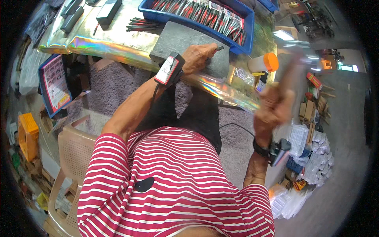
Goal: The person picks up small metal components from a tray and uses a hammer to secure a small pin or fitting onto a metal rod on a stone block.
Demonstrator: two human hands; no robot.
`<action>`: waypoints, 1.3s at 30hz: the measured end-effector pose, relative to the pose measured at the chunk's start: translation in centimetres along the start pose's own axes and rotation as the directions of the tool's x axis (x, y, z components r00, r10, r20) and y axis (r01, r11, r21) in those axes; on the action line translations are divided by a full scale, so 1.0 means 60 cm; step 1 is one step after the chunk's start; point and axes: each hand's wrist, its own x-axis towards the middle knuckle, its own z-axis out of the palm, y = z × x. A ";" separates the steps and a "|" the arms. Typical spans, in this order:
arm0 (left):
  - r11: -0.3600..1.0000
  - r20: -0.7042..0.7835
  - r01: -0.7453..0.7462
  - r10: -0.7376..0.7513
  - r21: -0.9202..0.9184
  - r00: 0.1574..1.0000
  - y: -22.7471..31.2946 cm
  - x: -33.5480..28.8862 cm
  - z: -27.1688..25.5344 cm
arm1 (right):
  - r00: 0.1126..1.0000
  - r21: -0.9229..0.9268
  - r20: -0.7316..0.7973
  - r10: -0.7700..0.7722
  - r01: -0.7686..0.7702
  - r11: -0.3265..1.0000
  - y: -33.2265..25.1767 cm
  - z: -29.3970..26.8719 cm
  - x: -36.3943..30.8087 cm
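My left hand rests on a flat dark grey metal block at the table's front edge. Its fingers are closed on a small, thin dark piece, whose end sticks out past the fingertips over the block. Off to the right and above the table edge, my right hand is raised and smeared by motion. It is closed around a long brown-handled tool that looks like a hammer; its far end is too blurred to make out.
Behind the block stands a blue tray of black-and-red pieces, with a loose bundle beside it. Black boxes lie at the back left. An orange-lidded jar and a clear bag sit right of the block. A plastic chair stands left.
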 end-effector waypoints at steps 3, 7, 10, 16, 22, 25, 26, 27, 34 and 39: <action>0.993 0.042 0.107 -0.109 0.049 0.993 -0.004 -0.003 -0.001 | 0.869 -0.418 0.471 0.151 0.069 0.906 0.039 0.027 -0.030; 0.994 0.057 0.072 -0.077 0.081 0.995 -0.001 0.000 -0.005 | 0.935 -0.172 0.298 0.190 -0.143 0.975 0.021 0.025 -0.014; 0.998 -0.008 0.050 -0.050 0.031 0.999 0.004 -0.002 0.001 | 0.877 -0.065 0.256 0.406 -0.404 0.913 0.045 0.036 -0.038; 0.986 -0.049 0.139 -0.136 0.087 0.990 0.006 0.001 0.001 | 0.436 0.297 0.510 0.742 -0.898 0.323 0.089 0.106 -0.119; 0.928 -0.093 0.341 -0.357 -0.147 0.930 -0.013 0.041 -0.039 | 0.363 0.452 0.637 0.680 -0.890 0.051 0.094 0.140 -0.146; 0.942 -0.181 0.335 -0.329 0.001 0.927 -0.045 0.089 -0.056 | 0.362 0.421 0.652 0.667 -0.903 0.079 0.099 0.141 -0.150; 0.947 -0.198 0.310 -0.289 0.087 0.937 -0.062 0.098 -0.067 | 0.344 0.359 0.677 0.651 -0.926 0.116 0.099 0.139 -0.152; 0.944 -0.208 0.282 -0.245 0.170 0.947 -0.080 0.111 -0.077 | 0.342 0.362 0.670 0.659 -0.926 0.112 0.098 0.138 -0.149; 0.820 -0.049 0.196 -0.202 0.537 0.978 -0.201 0.161 -0.072 | 0.512 0.213 0.647 0.565 -0.833 0.510 0.163 0.114 -0.174; 0.791 0.114 0.143 -0.259 0.595 0.959 -0.261 0.154 -0.068 | 0.492 0.325 0.514 0.703 -0.870 0.371 0.196 0.083 -0.152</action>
